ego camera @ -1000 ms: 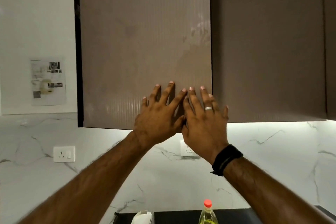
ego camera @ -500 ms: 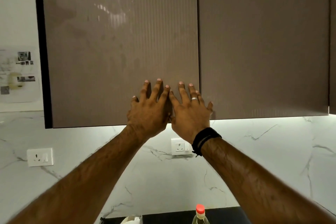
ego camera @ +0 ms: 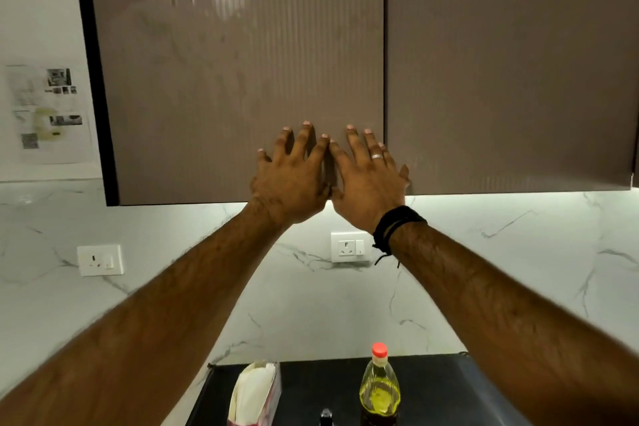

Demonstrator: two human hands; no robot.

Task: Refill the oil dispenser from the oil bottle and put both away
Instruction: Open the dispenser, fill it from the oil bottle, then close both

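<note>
Oil bottle (ego camera: 379,387) waits on the dark counter (ego camera: 432,387) while both hands press flat on the wall cabinet door (ego camera: 242,79) above.

The oil bottle, red-capped and holding yellow oil, stands upright at the bottom of the view, with a small dark tip (ego camera: 326,416) just left of it that may be the oil dispenser, though too little shows to tell. A tissue pack (ego camera: 255,394) sits further left. Well above, the left hand (ego camera: 288,176) and right hand (ego camera: 368,180) lie side by side, fingers straight and spread, grasping nothing, touching the door's lower right corner near the seam with the neighbouring door (ego camera: 511,62). The door looks handleless, so the step seems to be working it by touch: a short, even push near that free edge, then releasing, should serve best.
</note>
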